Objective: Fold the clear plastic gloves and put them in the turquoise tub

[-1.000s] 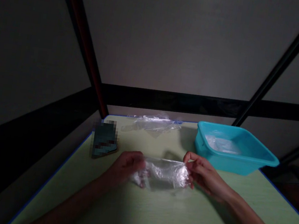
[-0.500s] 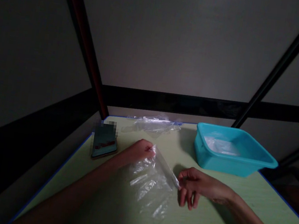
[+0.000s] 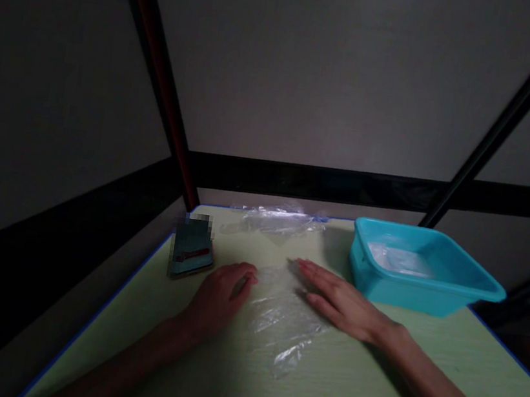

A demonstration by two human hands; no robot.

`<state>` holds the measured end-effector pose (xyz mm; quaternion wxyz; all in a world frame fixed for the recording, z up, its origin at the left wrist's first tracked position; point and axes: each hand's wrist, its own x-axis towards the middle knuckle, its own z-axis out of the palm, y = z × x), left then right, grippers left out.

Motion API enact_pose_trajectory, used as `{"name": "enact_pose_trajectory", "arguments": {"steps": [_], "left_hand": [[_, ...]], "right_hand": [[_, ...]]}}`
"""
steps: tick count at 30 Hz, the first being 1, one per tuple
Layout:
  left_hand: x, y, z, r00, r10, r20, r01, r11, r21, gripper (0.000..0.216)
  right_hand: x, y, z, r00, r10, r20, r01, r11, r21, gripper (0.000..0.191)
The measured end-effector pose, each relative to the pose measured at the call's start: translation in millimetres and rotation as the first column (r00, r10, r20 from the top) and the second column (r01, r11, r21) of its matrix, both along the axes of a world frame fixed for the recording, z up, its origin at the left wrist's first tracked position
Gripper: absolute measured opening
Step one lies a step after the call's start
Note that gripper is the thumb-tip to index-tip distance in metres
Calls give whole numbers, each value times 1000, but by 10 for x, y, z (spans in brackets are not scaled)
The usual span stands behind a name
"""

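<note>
A clear, thin plastic bag [image 3: 279, 311] lies spread on the pale green table between my hands, its surface wrinkled and shiny. At its far left corner, the thumb and fingertips of my left hand [image 3: 223, 294] come together in a pinch on the film. My right hand [image 3: 342, 300] rests flat over the bag's right side, fingers stretched out toward the far edge and thumb apart. Part of the bag's right side is hidden beneath that hand.
More clear plastic bags [image 3: 276, 219] lie at the table's back edge. On the right stands a turquoise basin [image 3: 409, 292] with clear plastic inside. A phone-like device [image 3: 193, 251], partly pixelated, is at the left. Blue edging borders the table [image 3: 366, 394]; grey panels rise behind.
The bag was held up by its top edge in both hands; now it lies flat. My right hand has opened and moved up and left onto it. My left hand has come slightly lower and nearer.
</note>
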<state>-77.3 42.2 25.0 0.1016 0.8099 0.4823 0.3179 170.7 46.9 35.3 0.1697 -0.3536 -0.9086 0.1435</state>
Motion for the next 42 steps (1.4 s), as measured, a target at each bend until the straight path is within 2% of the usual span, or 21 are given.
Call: {"name": "enact_pose_trajectory", "arguments": {"steps": [2, 6, 10, 14, 20, 27, 34, 37, 40, 42], "left_hand": [[-47, -45, -61, 1000, 8, -16, -7, 999, 39, 15], [-44, -34, -123, 1000, -21, -16, 22, 996, 85, 18], [-31, -21, -144, 998, -63, -26, 65, 992, 108, 19], [-20, -52, -154, 996, -79, -48, 84, 990, 110, 21], [2, -61, -164, 996, -26, -80, 31, 998, 63, 21], [7, -62, -157, 997, -29, -71, 33, 998, 55, 21], [9, -68, -114, 994, -18, -103, 21, 999, 26, 22], [140, -111, -42, 982, -52, -180, 59, 998, 34, 35], [361, -151, -1, 936, -182, -301, 190, 982, -2, 63], [492, -150, -19, 901, -238, -364, 235, 970, -54, 76]], "right_hand": [[-57, 53, -96, 991, 41, 126, -43, 999, 11, 55], [-75, -10, -214, 964, -28, 263, 21, 999, 27, 58], [-59, -156, -219, 956, -126, 264, 115, 992, 58, 56], [-110, -164, -215, 953, -187, 239, 167, 981, 100, 54], [-216, -109, -276, 934, -218, 284, 185, 973, 137, 57], [-215, -127, -336, 924, -261, 278, 218, 960, 178, 56], [-247, -128, -271, 910, -308, 277, 273, 949, 156, 56], [-276, -122, -242, 918, -307, 252, 274, 949, 159, 55], [-298, -112, -256, 921, -290, 261, 256, 954, 156, 55], [-304, -108, -280, 918, -285, 275, 253, 956, 148, 55]]}}
